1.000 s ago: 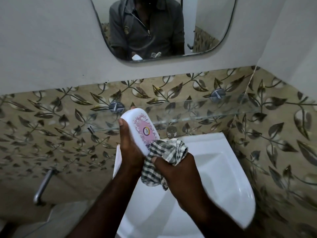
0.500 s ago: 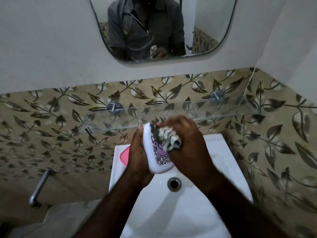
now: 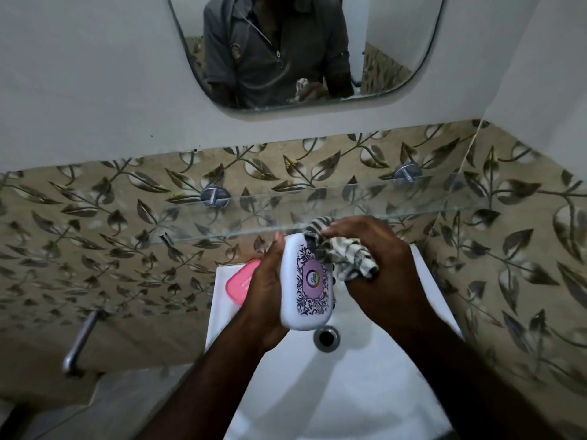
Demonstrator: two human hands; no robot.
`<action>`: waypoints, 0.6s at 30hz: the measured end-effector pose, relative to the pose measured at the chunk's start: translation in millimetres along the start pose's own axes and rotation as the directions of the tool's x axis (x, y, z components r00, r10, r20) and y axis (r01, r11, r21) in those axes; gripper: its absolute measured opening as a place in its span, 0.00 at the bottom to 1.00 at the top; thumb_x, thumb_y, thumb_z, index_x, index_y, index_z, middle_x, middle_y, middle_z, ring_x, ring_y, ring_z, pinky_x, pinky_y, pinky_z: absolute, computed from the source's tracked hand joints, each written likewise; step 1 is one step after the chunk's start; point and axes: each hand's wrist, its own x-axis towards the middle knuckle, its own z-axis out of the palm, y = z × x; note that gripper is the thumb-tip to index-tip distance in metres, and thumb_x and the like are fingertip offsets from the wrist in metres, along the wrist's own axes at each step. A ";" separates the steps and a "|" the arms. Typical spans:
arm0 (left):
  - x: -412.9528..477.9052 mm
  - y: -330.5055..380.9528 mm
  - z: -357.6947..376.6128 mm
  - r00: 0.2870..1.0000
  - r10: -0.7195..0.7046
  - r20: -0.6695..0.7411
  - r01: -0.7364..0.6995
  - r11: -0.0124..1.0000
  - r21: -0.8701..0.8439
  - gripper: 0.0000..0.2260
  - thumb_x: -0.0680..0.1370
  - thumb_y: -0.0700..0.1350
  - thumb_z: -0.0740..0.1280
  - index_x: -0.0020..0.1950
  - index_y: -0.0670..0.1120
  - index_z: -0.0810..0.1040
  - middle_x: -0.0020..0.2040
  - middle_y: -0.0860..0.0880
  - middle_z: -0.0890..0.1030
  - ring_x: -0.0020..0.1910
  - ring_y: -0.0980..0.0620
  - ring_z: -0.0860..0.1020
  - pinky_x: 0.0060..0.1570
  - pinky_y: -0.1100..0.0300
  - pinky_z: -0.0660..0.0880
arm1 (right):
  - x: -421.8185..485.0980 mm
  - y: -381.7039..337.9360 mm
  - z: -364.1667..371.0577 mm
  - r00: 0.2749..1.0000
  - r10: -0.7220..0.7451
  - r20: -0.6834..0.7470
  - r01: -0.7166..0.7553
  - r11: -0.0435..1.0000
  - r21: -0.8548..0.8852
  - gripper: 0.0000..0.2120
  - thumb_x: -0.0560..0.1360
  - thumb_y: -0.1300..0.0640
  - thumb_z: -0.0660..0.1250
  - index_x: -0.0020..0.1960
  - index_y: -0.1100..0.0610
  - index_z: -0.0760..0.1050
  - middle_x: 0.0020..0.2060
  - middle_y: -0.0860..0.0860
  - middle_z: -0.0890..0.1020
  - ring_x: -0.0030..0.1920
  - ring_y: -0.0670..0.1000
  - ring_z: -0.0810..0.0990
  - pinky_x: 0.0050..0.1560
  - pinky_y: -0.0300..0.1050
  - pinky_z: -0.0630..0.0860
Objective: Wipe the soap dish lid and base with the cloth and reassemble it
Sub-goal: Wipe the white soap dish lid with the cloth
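Both over sink: L fingers grip lid edge, R fingers clutch cloth just under shelf.

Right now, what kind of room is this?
Most likely a small bathroom: a white washbasin with a drain, a wall mirror above it, and a glass shelf on tiled walls.

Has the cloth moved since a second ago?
Yes: the checked cloth, gripped by the right hand, moved up from below the front edge of the glass shelf to level with it.
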 end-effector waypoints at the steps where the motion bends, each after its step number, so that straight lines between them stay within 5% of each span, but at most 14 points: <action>1: -0.6 -0.8 5.2 1.000 0.003 -0.003 -0.003 1.000 -0.010 0.29 0.75 0.63 0.56 0.63 0.42 0.77 0.61 0.38 0.80 0.58 0.41 0.78 0.61 0.47 0.71 | 3.3 -2.3 3.9 0.999 -0.015 0.048 0.017 0.999 -0.035 0.24 0.59 0.69 0.64 0.52 0.54 0.80 0.48 0.50 0.82 0.51 0.54 0.80 0.52 0.48 0.76; 4: 1.8 1.7 11.6 0.998 0.045 -0.045 -0.047 0.997 -0.055 0.29 0.72 0.60 0.61 0.62 0.39 0.78 0.61 0.39 0.80 0.63 0.42 0.75 0.66 0.49 0.67 | -8.2 -1.4 20.1 0.984 0.170 0.055 -0.163 0.980 -0.115 0.17 0.64 0.64 0.67 0.51 0.51 0.79 0.46 0.46 0.80 0.48 0.50 0.79 0.47 0.39 0.73; 6: 4.0 5.2 9.0 0.992 0.082 -0.094 -0.085 0.996 -0.030 0.28 0.71 0.62 0.62 0.56 0.41 0.82 0.55 0.40 0.83 0.57 0.43 0.79 0.62 0.49 0.71 | -23.4 -3.5 28.1 0.940 0.341 0.019 -0.338 0.937 -0.092 0.14 0.65 0.63 0.69 0.47 0.49 0.76 0.43 0.45 0.81 0.44 0.50 0.80 0.43 0.41 0.74; 8: 5.0 5.1 6.3 0.981 0.139 -0.138 -0.133 0.990 0.052 0.27 0.72 0.63 0.60 0.54 0.42 0.82 0.50 0.40 0.84 0.48 0.43 0.83 0.56 0.50 0.75 | -36.6 -10.1 34.1 0.858 0.507 0.081 -0.511 0.858 0.051 0.11 0.65 0.63 0.69 0.44 0.50 0.74 0.36 0.48 0.82 0.37 0.51 0.81 0.38 0.45 0.78; 10: 6.4 4.3 8.9 0.944 0.257 -0.207 -0.218 0.956 0.194 0.27 0.71 0.63 0.62 0.57 0.43 0.81 0.53 0.41 0.84 0.52 0.43 0.83 0.58 0.48 0.76 | -40.6 -19.5 37.3 0.757 0.634 0.157 -0.650 0.707 0.279 0.08 0.69 0.64 0.70 0.43 0.52 0.75 0.32 0.51 0.83 0.31 0.54 0.83 0.32 0.51 0.81; 12: 13.0 1.5 15.6 0.875 0.423 -0.236 -0.319 0.870 0.376 0.24 0.73 0.63 0.64 0.58 0.46 0.80 0.55 0.42 0.83 0.56 0.43 0.81 0.58 0.49 0.76 | -33.2 -20.4 34.7 0.684 0.705 0.187 -0.696 0.553 0.458 0.06 0.72 0.66 0.69 0.47 0.57 0.80 0.37 0.54 0.86 0.38 0.58 0.86 0.38 0.56 0.83; 15: 25.6 -13.6 23.4 0.830 0.551 -0.082 -0.377 0.664 0.645 0.26 0.72 0.65 0.62 0.60 0.48 0.79 0.55 0.43 0.83 0.57 0.43 0.80 0.60 0.43 0.74 | -9.4 -0.6 18.6 0.575 0.786 0.227 -0.615 0.233 0.753 0.09 0.74 0.70 0.63 0.52 0.68 0.80 0.47 0.64 0.84 0.47 0.63 0.84 0.50 0.57 0.81; 18: 35.6 -24.7 29.2 0.808 0.578 0.113 -0.444 0.472 0.762 0.22 0.73 0.60 0.58 0.66 0.57 0.74 0.59 0.50 0.80 0.60 0.55 0.77 0.63 0.55 0.70 | 10.5 18.7 -3.3 0.550 0.817 0.173 -0.524 0.176 0.833 0.09 0.72 0.69 0.64 0.51 0.69 0.79 0.46 0.66 0.82 0.46 0.63 0.82 0.49 0.56 0.80</action>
